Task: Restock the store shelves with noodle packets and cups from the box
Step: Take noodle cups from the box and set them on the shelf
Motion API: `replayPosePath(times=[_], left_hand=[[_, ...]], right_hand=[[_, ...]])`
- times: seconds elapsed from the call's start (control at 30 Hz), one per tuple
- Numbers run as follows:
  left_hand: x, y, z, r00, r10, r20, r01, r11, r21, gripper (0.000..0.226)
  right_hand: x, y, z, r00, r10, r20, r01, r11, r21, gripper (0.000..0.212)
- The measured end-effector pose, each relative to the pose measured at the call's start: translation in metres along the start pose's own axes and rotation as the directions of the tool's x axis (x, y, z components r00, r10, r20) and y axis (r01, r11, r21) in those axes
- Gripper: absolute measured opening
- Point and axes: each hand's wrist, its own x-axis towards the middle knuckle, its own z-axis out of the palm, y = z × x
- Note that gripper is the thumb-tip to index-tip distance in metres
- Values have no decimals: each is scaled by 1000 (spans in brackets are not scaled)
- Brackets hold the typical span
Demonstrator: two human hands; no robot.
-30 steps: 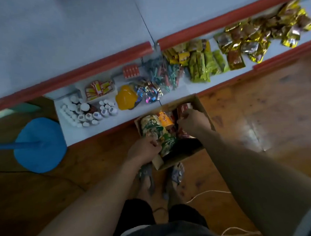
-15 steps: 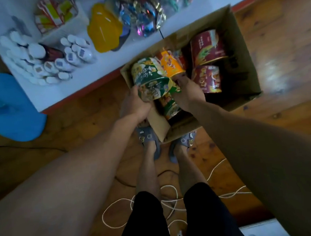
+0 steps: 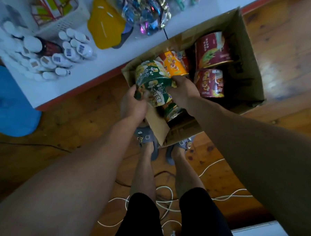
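Left hand point(image 3: 134, 103) and right hand point(image 3: 183, 88) clasp a green cup point(image 3: 157, 90) from opposite sides, apparently to lift it from the box point(image 3: 244, 46). Shelf point(image 3: 98, 71) sits just beyond, far side.

shop | low shelf point(image 3: 87, 74) stocked with bottles point(image 3: 45, 57), snack packets point(image 3: 145, 12)

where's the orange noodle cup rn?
Head view, upper centre: orange cup lies in the cardboard box, between the green cups and the dark red cups.
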Motion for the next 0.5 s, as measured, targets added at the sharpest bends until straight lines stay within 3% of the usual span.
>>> replayPosePath(times=[0.17,0.5], left_hand=[[-26,12,-25,998,33,-57,-37,997,-65,41],[-146,68,-108,982,68,-175,-136,901,-411,29]], right_hand=[[-44,-15,-21,997,-22,-71,22,1000,-8,46],[-185,-87,-74,984,-95,-150,105,993,61,40]])
